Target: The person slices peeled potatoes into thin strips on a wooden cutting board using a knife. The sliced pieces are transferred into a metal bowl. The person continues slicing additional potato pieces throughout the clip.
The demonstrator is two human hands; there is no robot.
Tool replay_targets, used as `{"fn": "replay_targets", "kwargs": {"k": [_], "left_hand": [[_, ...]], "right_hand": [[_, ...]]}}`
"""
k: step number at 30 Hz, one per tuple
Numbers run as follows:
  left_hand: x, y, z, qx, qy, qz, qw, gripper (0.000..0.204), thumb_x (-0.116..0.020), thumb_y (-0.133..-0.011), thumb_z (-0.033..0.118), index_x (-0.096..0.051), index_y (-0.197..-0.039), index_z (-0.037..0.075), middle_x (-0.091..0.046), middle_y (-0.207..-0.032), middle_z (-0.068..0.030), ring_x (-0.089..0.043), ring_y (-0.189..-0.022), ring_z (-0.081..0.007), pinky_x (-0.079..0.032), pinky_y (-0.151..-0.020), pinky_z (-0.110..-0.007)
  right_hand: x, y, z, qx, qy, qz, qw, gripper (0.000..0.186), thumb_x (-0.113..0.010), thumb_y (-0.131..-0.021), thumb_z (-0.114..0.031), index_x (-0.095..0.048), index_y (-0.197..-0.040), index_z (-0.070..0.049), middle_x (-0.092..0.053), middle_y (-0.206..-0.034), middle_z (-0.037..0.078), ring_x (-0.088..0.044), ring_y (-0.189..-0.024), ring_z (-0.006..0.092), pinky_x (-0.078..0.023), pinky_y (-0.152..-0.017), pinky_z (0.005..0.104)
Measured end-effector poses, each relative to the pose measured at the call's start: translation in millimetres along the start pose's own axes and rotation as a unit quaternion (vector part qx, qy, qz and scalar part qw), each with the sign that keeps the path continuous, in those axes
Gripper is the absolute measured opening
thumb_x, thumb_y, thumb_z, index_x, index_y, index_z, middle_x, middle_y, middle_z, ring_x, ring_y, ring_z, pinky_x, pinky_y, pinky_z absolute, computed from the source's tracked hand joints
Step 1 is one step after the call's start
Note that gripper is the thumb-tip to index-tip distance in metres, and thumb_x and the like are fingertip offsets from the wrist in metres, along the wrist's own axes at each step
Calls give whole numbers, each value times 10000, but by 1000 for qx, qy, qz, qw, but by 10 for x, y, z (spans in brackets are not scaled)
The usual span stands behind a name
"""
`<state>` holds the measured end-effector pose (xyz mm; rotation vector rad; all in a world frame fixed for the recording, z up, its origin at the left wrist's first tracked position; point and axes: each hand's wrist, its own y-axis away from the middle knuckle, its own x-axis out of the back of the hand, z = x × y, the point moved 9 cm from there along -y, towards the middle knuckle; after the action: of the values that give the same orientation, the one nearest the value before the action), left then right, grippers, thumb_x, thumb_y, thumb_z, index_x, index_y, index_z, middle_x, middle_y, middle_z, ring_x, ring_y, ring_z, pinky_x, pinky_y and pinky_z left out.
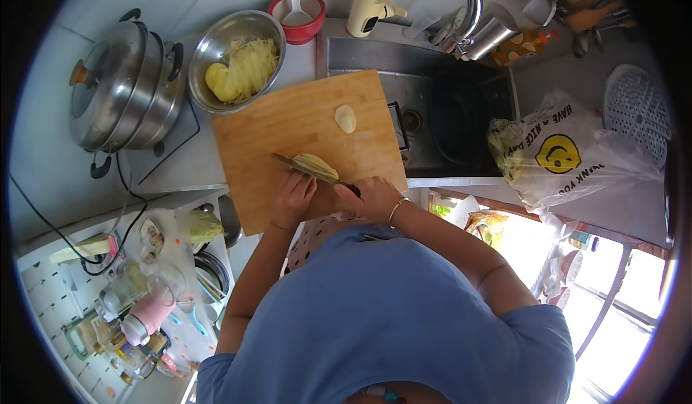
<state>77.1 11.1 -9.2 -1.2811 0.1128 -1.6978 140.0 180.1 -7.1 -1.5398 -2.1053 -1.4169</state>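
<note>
On the wooden cutting board (274, 126) lies a small stack of pale yellow potato slices (317, 163), with a knife blade (290, 162) along its near side. My right hand (371, 198) grips the knife by its dark handle. My left hand (294, 195) has curled fingertips pressed at the stack, partly under the blade. A single pale slice (345, 118) lies apart higher on the board. Just beyond the board, a steel bowl (205, 49) holds a peeled potato (220, 83) and many shreds (252, 65).
A stacked steel pot (108, 98) stands left on a hob. A red bowl (305, 28) with a white spoon is behind. The sink (393, 54) is right of the board, beside a plastic bag (577, 184) and a perforated tray (633, 108). A cluttered shelf (61, 285) is lower left.
</note>
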Motion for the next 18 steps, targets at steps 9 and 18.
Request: {"fn": "replay_targets", "kwargs": {"k": [9, 18], "left_hand": [[83, -66, 60, -15, -12, 7, 1000, 225, -823, -799, 26, -770, -1018, 20, -723, -1063, -93, -688, -939, -304, -591, -817, -391], [35, 15, 20, 1, 6, 3, 1000, 220, -829, -796, 25, -765, -1007, 21, -722, -1072, -105, -694, -950, -308, -594, -816, -400]], "right_hand": [[30, 86, 28, 24, -42, 43, 998, 773, -459, -1023, -694, -761, -1091, 14, -737, -997, 303, -697, -1025, 476, -527, -979, 521], [-100, -28, 29, 2, 20, 12, 1000, 798, -422, -1023, -710, -769, -1046, 8, -735, -983, 310, -696, -1021, 480, -515, -999, 520]]}}
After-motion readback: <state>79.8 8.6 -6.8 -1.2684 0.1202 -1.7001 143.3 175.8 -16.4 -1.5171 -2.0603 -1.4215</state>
